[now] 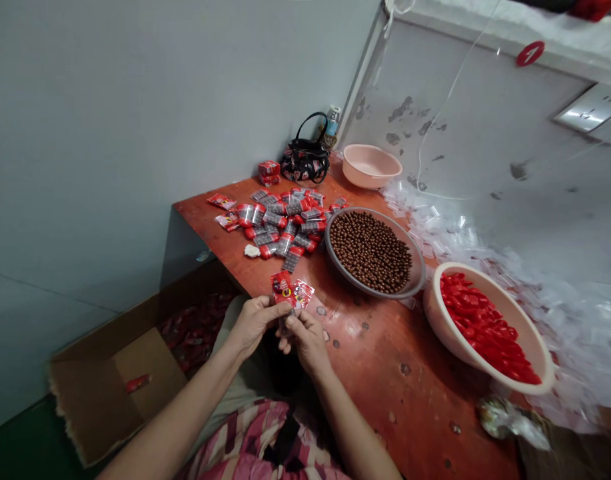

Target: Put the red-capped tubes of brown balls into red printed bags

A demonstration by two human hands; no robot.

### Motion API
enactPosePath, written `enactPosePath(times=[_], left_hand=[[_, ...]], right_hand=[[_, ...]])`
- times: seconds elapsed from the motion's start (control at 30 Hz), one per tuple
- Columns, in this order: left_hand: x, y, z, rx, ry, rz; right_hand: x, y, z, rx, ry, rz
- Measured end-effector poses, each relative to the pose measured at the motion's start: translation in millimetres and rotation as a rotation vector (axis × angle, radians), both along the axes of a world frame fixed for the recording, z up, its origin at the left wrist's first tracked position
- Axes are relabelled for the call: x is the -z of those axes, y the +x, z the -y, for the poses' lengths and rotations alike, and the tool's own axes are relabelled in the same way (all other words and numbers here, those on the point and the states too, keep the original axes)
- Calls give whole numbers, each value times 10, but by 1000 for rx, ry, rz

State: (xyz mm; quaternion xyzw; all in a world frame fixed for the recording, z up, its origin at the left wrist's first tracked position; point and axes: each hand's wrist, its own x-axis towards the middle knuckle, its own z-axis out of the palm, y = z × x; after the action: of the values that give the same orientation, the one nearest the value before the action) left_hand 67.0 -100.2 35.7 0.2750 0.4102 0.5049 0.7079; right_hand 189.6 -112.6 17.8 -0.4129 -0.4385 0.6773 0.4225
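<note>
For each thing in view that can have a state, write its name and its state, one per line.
Left hand: pinching
Right hand: fingers curled
Grey basin: upright, filled with brown balls
Near pink basin: upright, holding red pieces
Far pink basin: upright, uncovered
Cardboard box: open
Handbag: standing, handle raised
Bottle: upright
Tabletop: marked

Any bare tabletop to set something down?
Widest free patch: red tabletop between the right hand, grey bowl and basin of red pieces. Smaller: the table's left corner, beside the flat packets. Crowded: left of the bowl, piled containers; along the right-hand wall, loose clear plastic pieces.
</note>
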Motion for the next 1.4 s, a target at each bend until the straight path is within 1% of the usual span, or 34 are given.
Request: enactPosePath(times=[0.07, 0.13, 0.2, 0.23, 0.33, 0.43, 0.47, 0.6, 0.67, 0.87, 0.97, 1.07, 1.13, 1.2, 1.33, 1.4], left_hand=[[-5, 23, 19, -41, -9, 22], [0, 51, 37, -90, -21, 47], [18, 78, 57, -108, -22, 47], [29, 89, 68, -101, -18, 41], [60, 102, 105, -41, -3, 37], [68, 83, 121, -16, -12, 40], [64, 72, 117, -34, -21, 37], [30, 24, 74, -178, -39, 65], [17, 12, 63, -199, -43, 91], [24, 16, 129, -183, -78, 174], [6, 1, 167, -178, -92, 210], [-18, -8, 183, -247, -86, 277], [-20, 2, 188, -279, -82, 300], [-5, 30, 198, -277, -85, 274], [43, 114, 251, -259, -117, 215], [61, 135, 280, -260, -120, 207]], right_hand=[[-19, 1, -5, 29, 29, 40], [-47, 7, -6, 65, 88, 134], [-62, 9, -9, 69, 95, 164], [-60, 6, -11, 61, 69, 134], [-21, -13, -17, 48, -55, -42], [13, -34, -7, 54, -97, -113], [16, -38, 0, 60, -94, -118], [4, -34, 39, 117, -79, -199], [12, -32, 52, 131, -72, -231], [73, -68, 73, 235, -97, -238], [15, -75, 98, 254, -71, -158], [-80, -79, 130, 257, 11, -41], [-116, -91, 148, 259, 47, -5], [-114, -106, 155, 272, 47, -11], [-60, -111, 113, 329, -1, -80], [-41, -109, 59, 309, -28, -92]])
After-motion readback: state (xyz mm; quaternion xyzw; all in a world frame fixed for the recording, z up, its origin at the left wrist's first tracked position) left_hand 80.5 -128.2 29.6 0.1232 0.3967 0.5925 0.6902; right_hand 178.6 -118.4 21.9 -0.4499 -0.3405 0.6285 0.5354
